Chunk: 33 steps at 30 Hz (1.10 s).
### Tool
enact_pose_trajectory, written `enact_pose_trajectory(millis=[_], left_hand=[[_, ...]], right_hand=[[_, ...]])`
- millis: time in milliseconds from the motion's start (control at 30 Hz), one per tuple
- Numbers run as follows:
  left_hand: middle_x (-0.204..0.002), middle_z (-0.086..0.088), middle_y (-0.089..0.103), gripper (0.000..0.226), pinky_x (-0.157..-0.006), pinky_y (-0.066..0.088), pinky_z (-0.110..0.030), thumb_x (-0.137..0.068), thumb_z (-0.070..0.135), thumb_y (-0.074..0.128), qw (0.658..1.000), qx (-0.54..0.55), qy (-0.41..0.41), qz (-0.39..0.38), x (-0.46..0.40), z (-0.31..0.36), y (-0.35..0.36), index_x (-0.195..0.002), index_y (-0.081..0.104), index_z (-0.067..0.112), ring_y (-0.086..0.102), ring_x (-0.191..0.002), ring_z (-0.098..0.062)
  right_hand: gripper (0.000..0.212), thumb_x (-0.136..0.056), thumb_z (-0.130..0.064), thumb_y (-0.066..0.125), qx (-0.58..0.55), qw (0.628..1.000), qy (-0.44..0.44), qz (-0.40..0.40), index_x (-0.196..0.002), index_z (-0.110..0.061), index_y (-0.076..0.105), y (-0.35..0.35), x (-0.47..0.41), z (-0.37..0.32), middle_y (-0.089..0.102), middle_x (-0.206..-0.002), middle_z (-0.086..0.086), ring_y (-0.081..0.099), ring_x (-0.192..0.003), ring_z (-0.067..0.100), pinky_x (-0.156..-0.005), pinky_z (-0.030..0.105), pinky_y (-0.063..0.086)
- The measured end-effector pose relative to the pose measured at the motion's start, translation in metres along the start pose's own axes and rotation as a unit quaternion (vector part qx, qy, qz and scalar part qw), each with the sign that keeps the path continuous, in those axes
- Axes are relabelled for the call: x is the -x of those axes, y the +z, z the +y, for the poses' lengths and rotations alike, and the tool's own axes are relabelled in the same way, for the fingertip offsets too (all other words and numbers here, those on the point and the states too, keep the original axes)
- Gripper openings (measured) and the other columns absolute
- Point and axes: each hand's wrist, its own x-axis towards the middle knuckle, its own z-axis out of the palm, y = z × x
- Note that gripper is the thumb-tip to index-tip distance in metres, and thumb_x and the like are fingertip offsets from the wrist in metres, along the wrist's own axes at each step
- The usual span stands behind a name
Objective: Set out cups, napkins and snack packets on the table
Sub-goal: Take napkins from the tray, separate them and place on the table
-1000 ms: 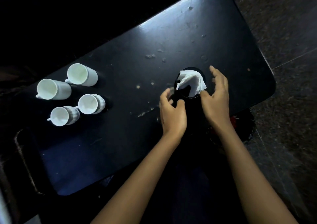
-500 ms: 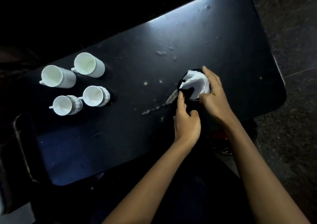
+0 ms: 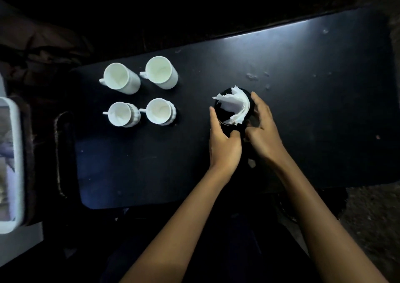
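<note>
Looking down from my head camera, I've got both hands on the dark round holder (image 3: 218, 109) that stands upright on the black table (image 3: 313, 109), a little right of its middle. My left hand (image 3: 224, 145) cups the holder's left side, fingers (image 3: 213, 118) stretched up along its wall and thumb curled in at the near edge, so it's wrapped on the holder rather than lying flat. My right hand (image 3: 263, 133) mirrors it on the right side, fingers spread and pressed against the holder's wall, thumb tucked in toward my left thumb; the two thumbs sit just beside each other, and I can't tell if they touch. Inside the holder is a bunch of white paper napkins (image 3: 234, 107), curled and fanned, their corners poking up above the rim. Off to the left, well apart from my hands, four white cups stand in a two-by-two group with mouths up and handles pointing left: a tall plain mug (image 3: 121, 79) at the far left, another tall mug (image 3: 161, 72) just beside it, then nearer me a short ribbed cup (image 3: 123, 114) and a second ribbed cup (image 3: 160, 111). The tabletop is scuffed, with pale flecks near the far right and a bright glare along its far edge. At the left border of the view there's a pale box-like thing (image 3: 10, 163), too blurred to name. The room around is very dark.
</note>
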Motion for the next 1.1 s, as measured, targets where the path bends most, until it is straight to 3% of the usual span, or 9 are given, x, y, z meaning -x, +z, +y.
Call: enact_pose_trajectory(millis=[167,367,500,900,1000,1100], left_hand=[[-0.156,-0.001,0.026,0.085,-0.117,0.025,-0.039,-0.078,0.006,0.044,0.999,0.006,0.015,0.031,-0.016,0.007,-0.022,-0.151,0.006,0.029,0.031,-0.141,-0.014],[-0.157,-0.003,0.022,0.085,-0.118,0.023,-0.037,-0.083,-0.003,0.045,0.998,0.015,0.021,0.061,-0.031,0.014,-0.038,-0.151,0.003,0.026,0.026,-0.142,-0.013],[-0.158,-0.002,0.02,0.087,-0.119,0.022,-0.036,-0.083,-0.003,0.045,0.998,0.006,0.025,0.064,-0.039,0.018,-0.045,-0.151,0.0,0.026,0.024,-0.144,-0.012],[-0.159,0.0,0.016,0.088,-0.119,0.02,-0.035,-0.083,-0.004,0.047,0.997,-0.015,0.04,0.06,-0.05,0.028,-0.057,-0.151,-0.001,0.022,0.02,-0.145,-0.012],[-0.16,0.001,0.013,0.088,-0.119,0.018,-0.031,-0.084,-0.002,0.048,0.998,-0.024,0.038,0.048,-0.047,0.028,-0.059,-0.151,-0.003,0.025,0.017,-0.145,-0.011],[-0.161,0.003,0.001,0.086,-0.117,0.005,-0.019,-0.085,-0.002,0.046,0.997,-0.037,0.047,0.041,-0.045,0.028,-0.062,-0.15,-0.005,0.022,0.004,-0.147,-0.007]], right_hand=[[0.085,-0.071,0.016,0.035,-0.004,0.999,-0.008,-0.038,-0.148,-0.018,0.023,0.027,-0.016,-0.009,0.025,-0.151,0.001,0.032,-0.139,0.015,-0.116,0.041,0.031],[0.088,-0.068,0.002,0.037,0.027,0.997,-0.017,-0.076,-0.148,-0.027,0.02,0.044,-0.031,-0.02,0.024,-0.154,-0.001,0.031,-0.141,0.016,-0.115,0.044,0.031],[0.084,-0.074,0.005,0.04,0.046,0.995,-0.032,-0.085,-0.149,-0.024,0.017,0.053,-0.038,-0.026,0.022,-0.155,0.001,0.03,-0.141,0.016,-0.116,0.044,0.03],[0.084,-0.074,0.007,0.041,0.052,0.995,-0.04,-0.07,-0.149,-0.022,0.016,0.066,-0.047,-0.028,0.021,-0.156,0.003,0.028,-0.143,0.016,-0.117,0.043,0.028],[0.085,-0.074,0.009,0.04,0.071,0.995,-0.036,-0.058,-0.149,-0.022,0.015,0.067,-0.044,-0.03,0.021,-0.156,0.002,0.026,-0.143,0.015,-0.117,0.042,0.026],[0.083,-0.078,0.005,0.042,0.099,0.994,-0.047,-0.006,-0.15,-0.023,0.013,0.073,-0.033,-0.036,0.017,-0.156,0.001,0.021,-0.144,0.015,-0.118,0.042,0.023]])
